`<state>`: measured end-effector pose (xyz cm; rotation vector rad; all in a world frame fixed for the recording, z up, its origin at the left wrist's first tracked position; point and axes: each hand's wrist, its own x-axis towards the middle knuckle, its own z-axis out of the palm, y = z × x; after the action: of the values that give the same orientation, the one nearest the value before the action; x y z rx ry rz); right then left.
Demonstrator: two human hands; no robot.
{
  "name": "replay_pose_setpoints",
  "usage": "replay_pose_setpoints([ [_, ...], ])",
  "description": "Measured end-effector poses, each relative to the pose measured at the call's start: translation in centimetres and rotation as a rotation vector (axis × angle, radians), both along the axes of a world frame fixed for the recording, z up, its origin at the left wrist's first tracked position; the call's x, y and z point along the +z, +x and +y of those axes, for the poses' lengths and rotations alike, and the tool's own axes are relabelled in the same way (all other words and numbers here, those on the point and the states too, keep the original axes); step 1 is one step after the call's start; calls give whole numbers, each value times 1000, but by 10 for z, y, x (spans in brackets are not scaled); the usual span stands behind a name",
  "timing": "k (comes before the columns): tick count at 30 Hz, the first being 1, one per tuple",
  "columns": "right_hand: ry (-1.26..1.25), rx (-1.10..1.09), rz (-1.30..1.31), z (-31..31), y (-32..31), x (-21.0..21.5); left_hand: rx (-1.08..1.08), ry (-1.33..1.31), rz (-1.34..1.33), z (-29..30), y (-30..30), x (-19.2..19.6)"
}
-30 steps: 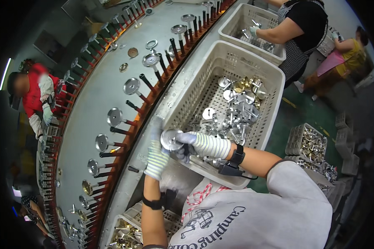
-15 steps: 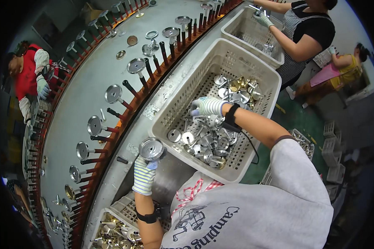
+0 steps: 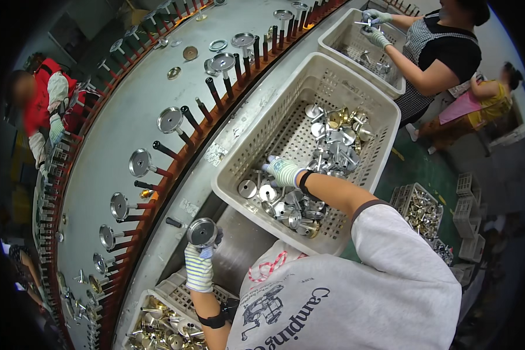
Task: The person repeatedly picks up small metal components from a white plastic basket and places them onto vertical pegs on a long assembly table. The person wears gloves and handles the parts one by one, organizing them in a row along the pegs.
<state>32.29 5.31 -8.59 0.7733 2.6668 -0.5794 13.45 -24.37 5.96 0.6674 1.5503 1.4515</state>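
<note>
Head view: round polished-metal disc (image 3: 202, 232), smooth, with a raised rim, located just beside the near corner of a pale perforated plastic crate (image 3: 344, 87). The crate contains stemmed metal parts (image 3: 289, 213), mostly silver, some brass-coloured. Curved grey worktop (image 3: 111, 157) alongside. The grey shirt (image 3: 385, 280) bears dark lettering and a line drawing. Left grip (image 3: 200, 256), in a striped knit glove, is closed on the disc's lower edge. Right grip (image 3: 283, 171), similarly gloved, reaches into the crate, fingers partly bent; whether it holds a part cannot be told.
</note>
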Motion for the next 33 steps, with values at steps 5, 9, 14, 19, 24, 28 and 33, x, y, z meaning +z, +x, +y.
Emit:
replay_pose_setpoints([
  [5,201,79,127,-27,17,-14,-23,-23,52,-5,4,7],
  [9,208,67,96,-28,-3,-9,-19,-15,19,-10,-2,3],
  [14,191,-72,115,-51,-3,3,5,47,-7,-9,-13,11],
  [19,178,-88,140,-32,9,-11,35,221,-234,45,-25,64],
  [24,47,-60,230,-31,14,-7,256,286,320,113,-90,37],
  [28,-270,-224,324,-31,22,57,446,-329,976,153,-124,9],
  [33,-796,-383,650,-52,12,168,560,-299,945,117,-163,-34],
])
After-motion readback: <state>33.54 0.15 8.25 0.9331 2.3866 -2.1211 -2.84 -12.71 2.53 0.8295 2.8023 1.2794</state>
